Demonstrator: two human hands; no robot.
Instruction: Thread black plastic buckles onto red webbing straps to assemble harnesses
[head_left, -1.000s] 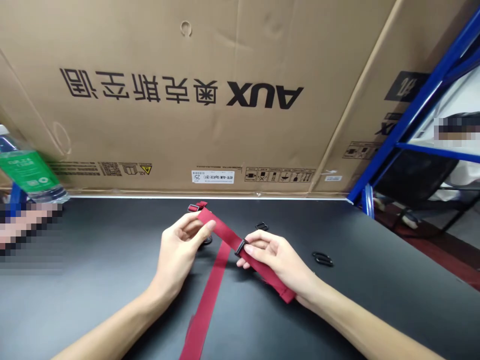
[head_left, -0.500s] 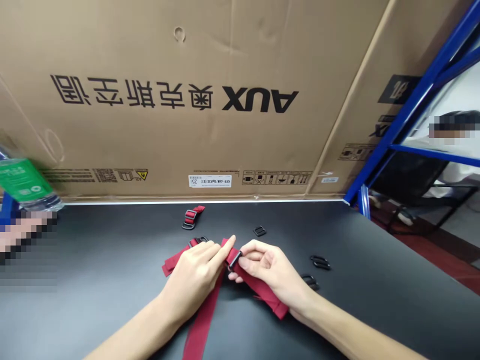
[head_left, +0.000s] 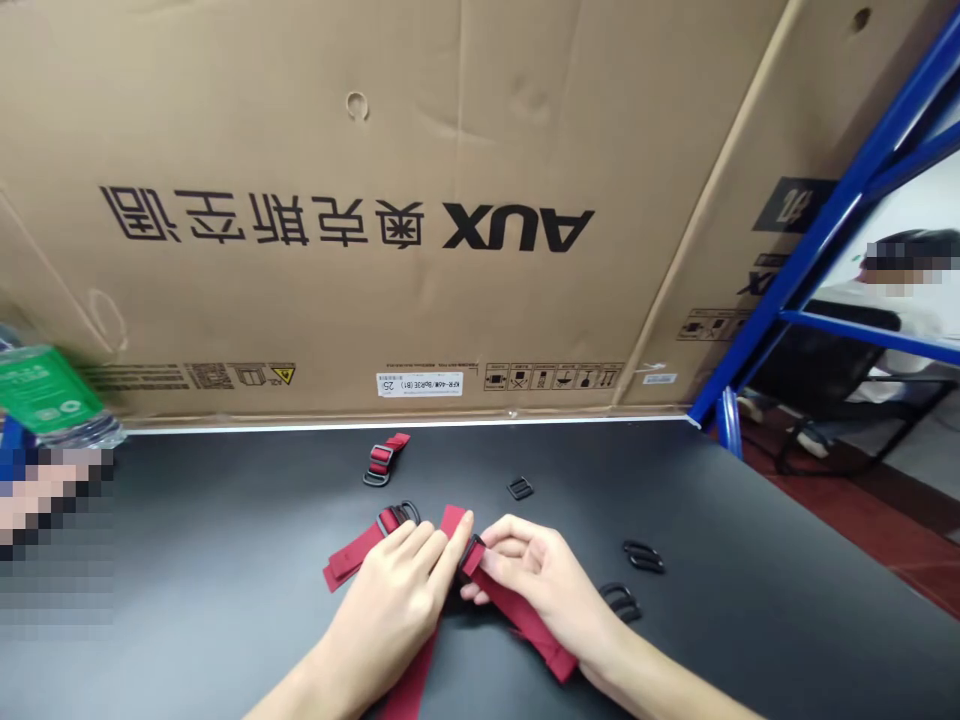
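Observation:
My left hand (head_left: 401, 590) is closed on a red webbing strap (head_left: 454, 518), its index finger stretched along the strap. The strap runs down beneath this hand toward the near edge. Close against those fingertips, my right hand (head_left: 544, 575) pinches the strap at a black slide buckle (head_left: 472, 555). A short flap of red webbing shows on the right side of the buckle. A folded red length (head_left: 536, 632) hangs below the right hand. The fingertips under the buckle are partly hidden.
Two red strap pieces with black buckles lie beyond my left hand, one nearer (head_left: 360, 553) and one farther (head_left: 381, 460). Loose black buckles (head_left: 520, 488) and rings (head_left: 643, 556) lie to the right. A cardboard box (head_left: 300, 300) walls the back. A bottle (head_left: 52, 395) is at left; a person sits far right.
The view has tilted up a little, so everything sits lower. A short end of webbing now lies over the buckle's right side, under my right thumb. Both hands keep their hold.

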